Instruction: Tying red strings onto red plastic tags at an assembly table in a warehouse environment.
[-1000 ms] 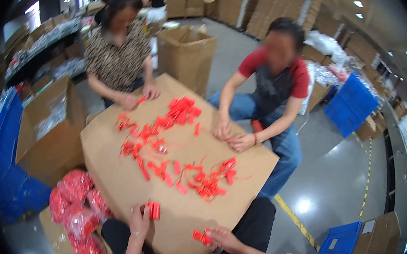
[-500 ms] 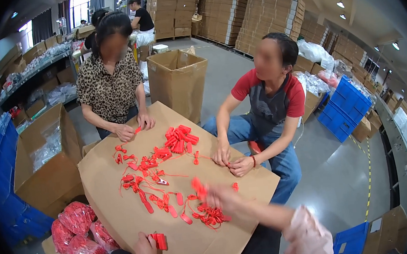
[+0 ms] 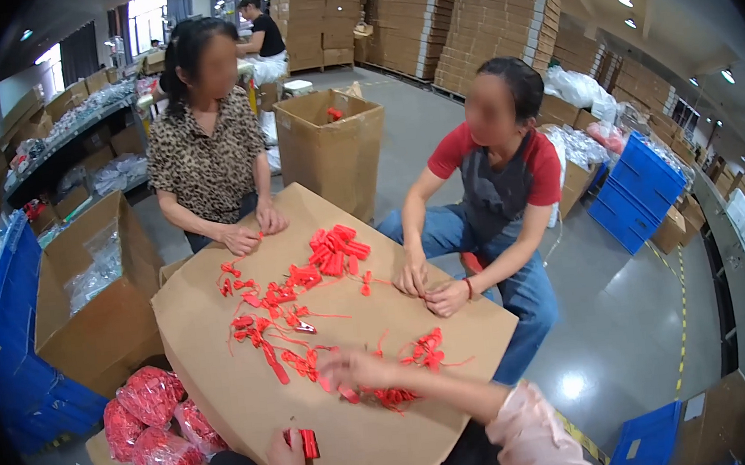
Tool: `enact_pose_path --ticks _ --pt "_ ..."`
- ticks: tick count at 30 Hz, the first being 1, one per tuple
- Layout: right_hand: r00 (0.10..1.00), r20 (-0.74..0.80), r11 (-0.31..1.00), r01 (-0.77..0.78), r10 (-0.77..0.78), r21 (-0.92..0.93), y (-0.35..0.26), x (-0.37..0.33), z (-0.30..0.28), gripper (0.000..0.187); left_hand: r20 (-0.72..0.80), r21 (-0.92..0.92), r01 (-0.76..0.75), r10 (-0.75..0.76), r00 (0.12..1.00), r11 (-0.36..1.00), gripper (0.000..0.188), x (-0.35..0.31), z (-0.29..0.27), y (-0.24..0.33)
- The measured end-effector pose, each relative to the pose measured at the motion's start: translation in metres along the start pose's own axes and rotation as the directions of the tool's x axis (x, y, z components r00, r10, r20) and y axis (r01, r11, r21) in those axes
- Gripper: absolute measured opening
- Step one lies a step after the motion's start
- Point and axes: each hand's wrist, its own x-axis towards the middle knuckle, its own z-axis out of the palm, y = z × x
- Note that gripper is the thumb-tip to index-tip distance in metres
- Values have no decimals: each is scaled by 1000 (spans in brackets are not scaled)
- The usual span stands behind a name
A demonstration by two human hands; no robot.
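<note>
My left hand (image 3: 287,456), at the near edge of the cardboard-topped table (image 3: 376,452), is closed around a small stack of red plastic pieces (image 3: 308,443). Slightly blurred, my right hand (image 3: 357,370) reaches over the middle of the table with its fingers apart, just above loose red pieces with cords. Part of a red cord pile (image 3: 396,398) shows beneath my right forearm. More corded red pieces (image 3: 261,328) lie tangled to the left, one with a silvery metal part (image 3: 304,327). Farther back sits a heap of red pieces (image 3: 337,250).
Two people work across the table, their hands (image 3: 251,231) (image 3: 436,289) at its far edges. Behind it stands a tall open carton (image 3: 330,160), with a red thing (image 3: 334,113) at its opening. Bags of red pieces (image 3: 162,454) and blue crates (image 3: 26,355) stand left.
My right hand has moved left and no longer shows the red bundle it held. A red thing now appears at the tall carton's opening. The person at far left has turned their head.
</note>
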Motion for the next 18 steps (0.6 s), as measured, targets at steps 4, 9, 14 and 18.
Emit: enact_pose_path --ticks 4,9,14,18 --pt "984 -158 956 32 -81 -293 14 -62 101 49 59 5 -120 120 991 993 20 -2 1 27" --pt "818 -382 760 99 -430 -643 51 -56 141 66 55 82 -354 351 935 931 18 -8 15 42" --pt "741 -494 728 -11 -455 -686 57 -52 150 60 -64 188 -333 350 935 924 19 -1 15 30" --pt "729 -491 656 -76 -478 -751 52 -49 157 60 -205 54 -277 282 937 959 20 13 -1 11"
